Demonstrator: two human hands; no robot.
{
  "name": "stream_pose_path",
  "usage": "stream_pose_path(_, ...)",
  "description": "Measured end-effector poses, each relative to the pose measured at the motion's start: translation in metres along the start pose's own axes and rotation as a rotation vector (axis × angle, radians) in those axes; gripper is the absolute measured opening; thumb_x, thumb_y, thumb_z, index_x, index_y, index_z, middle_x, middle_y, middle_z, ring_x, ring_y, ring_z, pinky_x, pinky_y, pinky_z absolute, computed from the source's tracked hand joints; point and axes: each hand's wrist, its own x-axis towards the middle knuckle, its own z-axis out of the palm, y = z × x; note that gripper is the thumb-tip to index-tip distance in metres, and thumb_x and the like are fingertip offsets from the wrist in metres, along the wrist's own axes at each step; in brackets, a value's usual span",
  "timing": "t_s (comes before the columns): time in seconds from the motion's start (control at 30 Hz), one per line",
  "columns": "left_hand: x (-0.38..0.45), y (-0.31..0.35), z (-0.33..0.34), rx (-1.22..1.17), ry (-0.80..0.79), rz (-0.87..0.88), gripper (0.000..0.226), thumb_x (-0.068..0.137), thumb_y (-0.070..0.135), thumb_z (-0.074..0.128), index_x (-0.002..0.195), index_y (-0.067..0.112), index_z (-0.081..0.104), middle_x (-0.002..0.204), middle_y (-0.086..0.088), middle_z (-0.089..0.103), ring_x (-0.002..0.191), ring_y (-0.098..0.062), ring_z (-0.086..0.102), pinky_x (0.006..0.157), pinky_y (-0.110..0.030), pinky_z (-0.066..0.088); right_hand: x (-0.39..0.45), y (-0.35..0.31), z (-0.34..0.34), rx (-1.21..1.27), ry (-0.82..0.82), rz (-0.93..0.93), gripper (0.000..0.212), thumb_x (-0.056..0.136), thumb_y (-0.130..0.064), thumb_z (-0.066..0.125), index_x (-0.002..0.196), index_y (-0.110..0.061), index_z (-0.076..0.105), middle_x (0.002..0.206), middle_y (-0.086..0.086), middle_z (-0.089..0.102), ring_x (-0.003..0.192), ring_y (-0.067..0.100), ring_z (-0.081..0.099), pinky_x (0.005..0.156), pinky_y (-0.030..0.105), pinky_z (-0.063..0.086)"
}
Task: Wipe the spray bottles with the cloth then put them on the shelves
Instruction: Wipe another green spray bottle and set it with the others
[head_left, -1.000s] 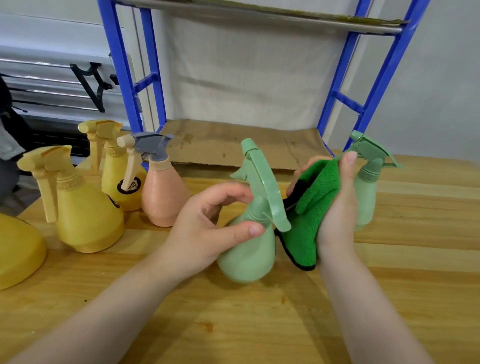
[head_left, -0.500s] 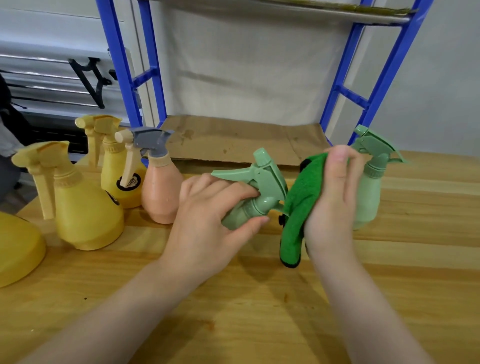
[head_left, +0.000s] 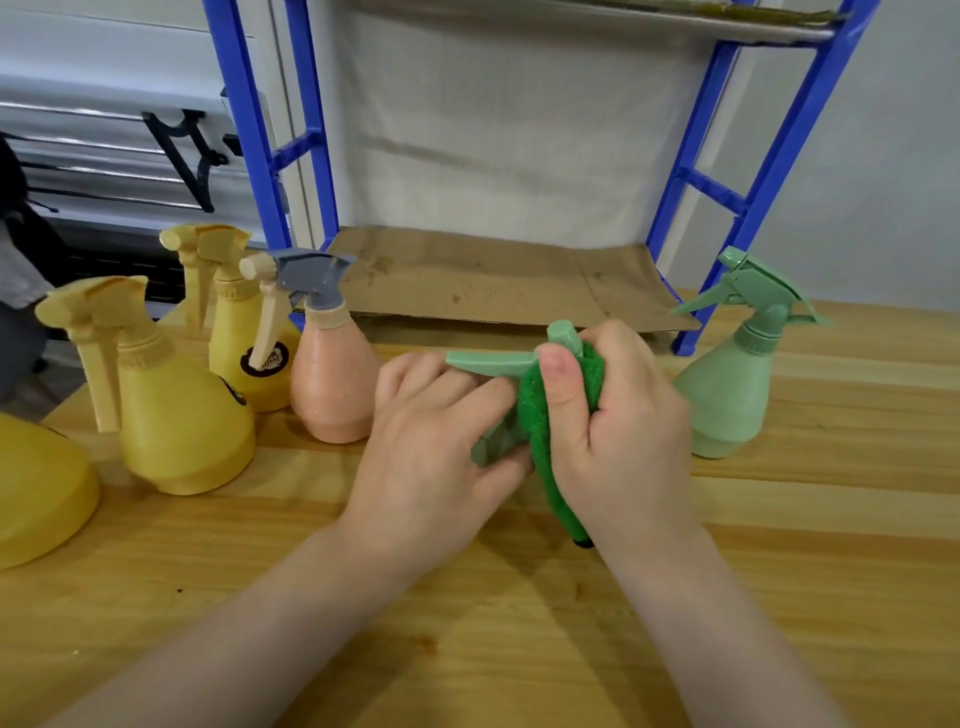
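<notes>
A pale green spray bottle (head_left: 493, 361) is tipped over above the wooden table (head_left: 467, 623), its trigger pointing left. My left hand (head_left: 431, 447) grips its body, which is mostly hidden under the fingers. My right hand (head_left: 623, 426) holds a green cloth (head_left: 540, 431) wrapped round the bottle's neck and head, thumb pressed on top. A second pale green spray bottle (head_left: 732, 384) stands upright just right of my right hand. Behind the hands is the blue shelf frame (head_left: 769, 166), with a brown cardboard-lined shelf (head_left: 493, 280) at table height.
On the left stand a peach spray bottle (head_left: 332, 384) with a grey head, two yellow spray bottles (head_left: 176, 426) (head_left: 244, 343), and part of a yellow rounded object (head_left: 36, 488) at the edge. An upper shelf board (head_left: 623, 15) spans the top.
The held bottle went from upright to tipped on its side. My right hand with the cloth moved from beside it to wrap round its neck and head.
</notes>
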Motion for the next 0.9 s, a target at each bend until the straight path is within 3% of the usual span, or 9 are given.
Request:
stream_pose_path(0.17, -0.001, 0.003, 0.001, 0.002, -0.022, -0.005, 0.024, 0.077, 0.039, 0.064, 0.093, 0.021, 0.068, 0.085, 0.011, 0.063, 0.089, -0.015, 0.051, 0.087, -0.029, 0.029, 0.005, 0.004, -0.003, -0.041, 0.009, 0.003, 0.048, 0.104, -0.047, 0.023, 0.074, -0.016, 0.045, 0.064, -0.007, 0.041, 0.053, 0.016, 0.040, 0.049, 0.028, 0.030)
stream_pose_path(0.3, 0.000, 0.004, 0.002, -0.031, -0.025, -0.037, 0.026, 0.075, 0.041, 0.065, 0.094, 0.023, 0.067, 0.085, 0.013, 0.061, 0.087, -0.013, 0.050, 0.086, -0.031, 0.030, 0.006, 0.009, -0.002, 0.111, 0.015, 0.036, 0.044, 0.103, -0.041, 0.032, 0.068, -0.016, 0.040, 0.058, -0.006, 0.036, 0.053, 0.016, 0.038, 0.050, 0.029, 0.029)
stream_pose_path(0.43, 0.000, 0.002, 0.002, -0.165, 0.039, -0.175, 0.029, 0.073, 0.043, 0.061, 0.099, 0.030, 0.065, 0.087, 0.020, 0.056, 0.087, -0.004, 0.043, 0.085, -0.030, 0.032, 0.002, 0.007, 0.002, 0.249, -0.008, 0.098, 0.037, 0.100, -0.039, 0.039, 0.072, -0.015, 0.046, 0.059, -0.011, 0.040, 0.054, 0.008, 0.043, 0.052, 0.023, 0.033)
stream_pose_path(0.5, 0.001, 0.001, 0.002, -0.221, 0.064, -0.222, 0.032, 0.073, 0.042, 0.059, 0.101, 0.029, 0.066, 0.090, 0.021, 0.057, 0.090, -0.002, 0.044, 0.085, -0.030, 0.035, 0.000, 0.007, 0.005, 0.231, -0.055, 0.097, 0.037, 0.100, -0.042, 0.037, 0.073, -0.018, 0.044, 0.057, -0.012, 0.040, 0.052, 0.008, 0.043, 0.050, 0.023, 0.033)
stream_pose_path(0.6, 0.001, 0.001, 0.002, -0.230, 0.060, -0.216, 0.032, 0.073, 0.042, 0.060, 0.101, 0.027, 0.067, 0.092, 0.017, 0.063, 0.091, -0.004, 0.046, 0.086, -0.031, 0.036, 0.000, 0.008, 0.005, 0.150, -0.085, 0.097, 0.051, 0.101, -0.051, 0.027, 0.070, -0.015, 0.047, 0.055, -0.007, 0.043, 0.051, 0.016, 0.045, 0.048, 0.033, 0.035)
stream_pose_path(0.7, -0.002, 0.001, 0.005, -0.223, 0.071, -0.214, 0.032, 0.074, 0.041, 0.061, 0.101, 0.026, 0.067, 0.093, 0.013, 0.065, 0.092, -0.008, 0.048, 0.087, -0.033, 0.037, 0.001, 0.006, 0.002, 0.098, -0.081, 0.075, 0.048, 0.102, -0.054, 0.018, 0.062, -0.030, 0.033, 0.050, -0.012, 0.032, 0.047, 0.010, 0.035, 0.047, 0.027, 0.024)
stream_pose_path(0.8, -0.004, 0.002, 0.007, -0.244, 0.081, -0.219, 0.031, 0.075, 0.044, 0.061, 0.103, 0.030, 0.066, 0.095, 0.018, 0.063, 0.094, -0.009, 0.049, 0.087, -0.037, 0.040, 0.001, 0.004, 0.004, 0.261, -0.133, 0.271, 0.056, 0.098, -0.058, 0.023, 0.051, -0.029, 0.025, 0.043, -0.009, 0.029, 0.042, 0.008, 0.030, 0.045, 0.029, 0.024)
stream_pose_path(0.9, -0.004, 0.002, 0.009, -0.259, 0.106, -0.197, 0.031, 0.078, 0.048, 0.060, 0.106, 0.037, 0.056, 0.098, 0.032, 0.051, 0.094, -0.002, 0.045, 0.084, -0.037, 0.043, 0.006, -0.001, 0.004, 0.533, -0.201, 0.615, 0.075, 0.098, -0.058, 0.035, 0.051, 0.000, 0.043, 0.047, 0.001, 0.042, 0.047, 0.015, 0.037, 0.050, 0.033, 0.029)
